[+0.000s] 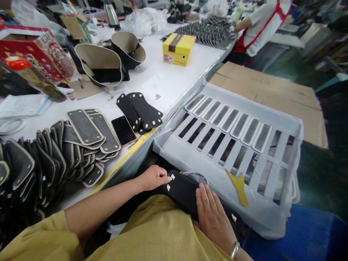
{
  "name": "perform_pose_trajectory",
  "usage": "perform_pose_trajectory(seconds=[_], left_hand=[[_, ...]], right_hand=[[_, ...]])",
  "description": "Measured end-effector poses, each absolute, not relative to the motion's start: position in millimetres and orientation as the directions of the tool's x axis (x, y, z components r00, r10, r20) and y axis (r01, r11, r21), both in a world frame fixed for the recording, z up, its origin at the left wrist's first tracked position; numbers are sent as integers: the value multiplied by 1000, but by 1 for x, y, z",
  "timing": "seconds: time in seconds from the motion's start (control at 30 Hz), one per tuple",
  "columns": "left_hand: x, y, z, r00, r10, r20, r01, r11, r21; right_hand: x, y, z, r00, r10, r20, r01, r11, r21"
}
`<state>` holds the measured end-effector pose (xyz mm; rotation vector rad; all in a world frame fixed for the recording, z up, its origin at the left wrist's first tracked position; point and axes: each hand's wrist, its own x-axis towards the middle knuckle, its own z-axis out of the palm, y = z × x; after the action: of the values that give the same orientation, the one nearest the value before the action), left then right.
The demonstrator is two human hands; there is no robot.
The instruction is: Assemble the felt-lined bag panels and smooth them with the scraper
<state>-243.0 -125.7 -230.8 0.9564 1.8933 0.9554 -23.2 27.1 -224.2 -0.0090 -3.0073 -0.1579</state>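
Note:
A black panel (185,190) with rounded corners lies across my lap, small white tabs stuck near its ends. My left hand (153,177) is closed at the panel's left end, fingers curled and thumb tip against a white tab (173,177). A second white tab (168,187) sits just below it. Flat on the panel's right half rests my right hand (212,214), its fingers stretched out. Beyond that hand, another white tab (234,218) shows near the panel's right end. My right palm hides part of the panel.
A slotted white tray (163,145) holds several grey oblong pieces (231,119) and a yellow forked tool (239,188). On the table are stacked grey panels (84,127), black tabbed panels (141,108), a phone (123,130) and a yellow box (178,49). A person (261,29) stands beyond.

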Motion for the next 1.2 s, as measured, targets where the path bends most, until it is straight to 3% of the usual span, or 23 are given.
perform_pose_trajectory(seconds=[0.17,0.4,0.53,0.67,0.77,0.87,0.97,1.07,1.2], left_hand=[[-243,-127,-231,-430,852,-298,212,416,884],[-247,-120,-228,-365,887,-284,372,418,829],[-249,-121,-230,-411,857,-310,330,456,827],[-247,-125,-236,-436,832,-342,259,480,838],[-241,-125,-239,-424,806,-414,152,514,844],[-234,-123,-239,-412,773,-482,-47,511,859],[-232,-122,-236,-408,773,-485,-145,470,871],[-233,-122,-234,-411,779,-473,-151,454,878],[-235,-123,-234,-419,778,-469,-151,449,881]], right_hand=[[-51,12,-230,-990,-44,135,-36,998,57],[-62,6,-230,-994,-47,95,-42,998,49],[-70,-3,-230,-998,-36,59,-35,999,12],[-77,-5,-221,-1000,-25,12,-27,993,-113],[-70,16,-207,-997,-48,-64,-27,955,-296],[-57,50,-195,-968,82,-239,185,872,-453],[-53,75,-192,-887,192,-419,394,788,-473],[-67,80,-196,-862,165,-480,427,747,-509],[-102,68,-201,-886,29,-463,345,708,-616]])
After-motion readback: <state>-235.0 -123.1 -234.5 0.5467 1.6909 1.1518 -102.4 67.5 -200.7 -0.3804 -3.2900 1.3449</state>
